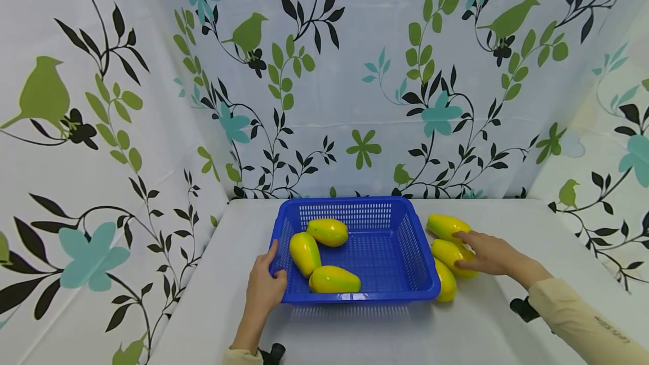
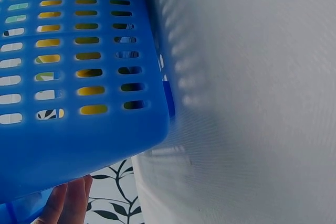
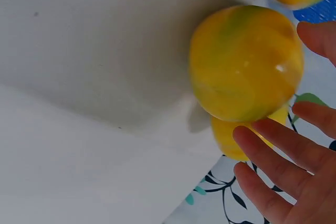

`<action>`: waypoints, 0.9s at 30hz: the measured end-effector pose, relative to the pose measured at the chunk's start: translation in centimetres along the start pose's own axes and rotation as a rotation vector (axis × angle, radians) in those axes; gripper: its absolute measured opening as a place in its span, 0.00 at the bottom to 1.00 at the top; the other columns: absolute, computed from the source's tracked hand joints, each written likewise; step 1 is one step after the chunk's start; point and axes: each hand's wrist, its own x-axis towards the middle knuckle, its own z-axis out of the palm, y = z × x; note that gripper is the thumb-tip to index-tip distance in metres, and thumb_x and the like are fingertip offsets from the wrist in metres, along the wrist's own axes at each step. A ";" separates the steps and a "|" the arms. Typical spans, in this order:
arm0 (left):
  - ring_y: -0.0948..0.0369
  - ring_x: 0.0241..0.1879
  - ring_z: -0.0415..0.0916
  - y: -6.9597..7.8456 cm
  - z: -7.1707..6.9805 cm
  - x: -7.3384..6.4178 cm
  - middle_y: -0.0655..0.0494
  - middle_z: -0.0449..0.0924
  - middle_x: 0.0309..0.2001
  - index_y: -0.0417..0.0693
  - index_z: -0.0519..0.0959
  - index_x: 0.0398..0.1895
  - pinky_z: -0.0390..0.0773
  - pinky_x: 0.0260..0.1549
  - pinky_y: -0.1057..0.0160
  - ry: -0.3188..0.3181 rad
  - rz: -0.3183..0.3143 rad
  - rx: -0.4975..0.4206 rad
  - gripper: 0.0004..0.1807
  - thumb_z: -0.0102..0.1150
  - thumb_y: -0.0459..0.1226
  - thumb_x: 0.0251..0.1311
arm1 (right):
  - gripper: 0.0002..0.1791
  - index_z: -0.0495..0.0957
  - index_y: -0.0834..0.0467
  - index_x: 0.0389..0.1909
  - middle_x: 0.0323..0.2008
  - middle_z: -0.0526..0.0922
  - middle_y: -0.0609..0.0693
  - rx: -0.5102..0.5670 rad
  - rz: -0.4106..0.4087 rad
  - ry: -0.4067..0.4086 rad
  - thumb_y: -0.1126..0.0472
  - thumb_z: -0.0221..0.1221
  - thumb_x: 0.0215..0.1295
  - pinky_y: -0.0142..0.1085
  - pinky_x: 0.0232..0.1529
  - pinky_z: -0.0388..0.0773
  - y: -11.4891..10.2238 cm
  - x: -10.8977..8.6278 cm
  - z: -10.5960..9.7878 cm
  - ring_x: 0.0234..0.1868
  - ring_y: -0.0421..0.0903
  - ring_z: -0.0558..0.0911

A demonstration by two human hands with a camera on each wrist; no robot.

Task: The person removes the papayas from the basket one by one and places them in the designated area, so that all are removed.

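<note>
A blue plastic basket [image 1: 360,297] holds three yellow-green papayas, one at the back [image 1: 327,232], one at the left [image 1: 304,254] and one in front [image 1: 334,280]. At its left rim my left hand [image 1: 265,285] grips the edge; some of its fingers [image 2: 76,200] show beyond the basket wall. Three more papayas lie in a row against the right side: a far one [image 1: 446,226], a middle one [image 1: 444,252] and a near one [image 1: 445,283]. My right hand [image 1: 492,255] is over the middle papaya [image 3: 247,64], its fingers spread around it.
Everything stands on a white table [image 1: 334,337]. Curtains [image 1: 329,100] printed with leaves, birds and flowers enclose it at the back and both sides. The basket reaches close to the back curtain. A dark strap piece [image 1: 524,310] sits by the right wrist.
</note>
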 end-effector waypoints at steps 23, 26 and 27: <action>0.41 0.55 0.72 -0.1 0.0 0.3 0.33 0.70 0.58 0.43 0.61 0.74 0.72 0.50 0.41 0.011 -0.002 0.013 0.39 0.49 0.28 0.53 | 0.35 0.70 0.62 0.66 0.61 0.74 0.68 -0.097 -0.140 0.159 0.49 0.63 0.62 0.64 0.51 0.72 -6.6 2.5 -6.2 0.57 0.68 0.75; 0.42 0.55 0.72 -0.2 0.2 0.2 0.34 0.71 0.58 0.44 0.61 0.74 0.72 0.49 0.43 0.009 -0.006 0.008 0.39 0.49 0.28 0.53 | 0.35 0.70 0.62 0.67 0.61 0.74 0.66 -0.092 -0.175 0.163 0.48 0.63 0.63 0.62 0.51 0.74 -7.9 3.3 -6.0 0.56 0.66 0.77; 0.42 0.55 0.72 -0.2 0.2 0.2 0.34 0.71 0.58 0.44 0.61 0.74 0.72 0.49 0.43 0.007 -0.008 0.008 0.39 0.49 0.28 0.53 | 0.35 0.70 0.61 0.67 0.61 0.74 0.66 -0.089 -0.185 0.160 0.48 0.63 0.63 0.61 0.51 0.73 -8.4 3.6 -5.9 0.56 0.65 0.77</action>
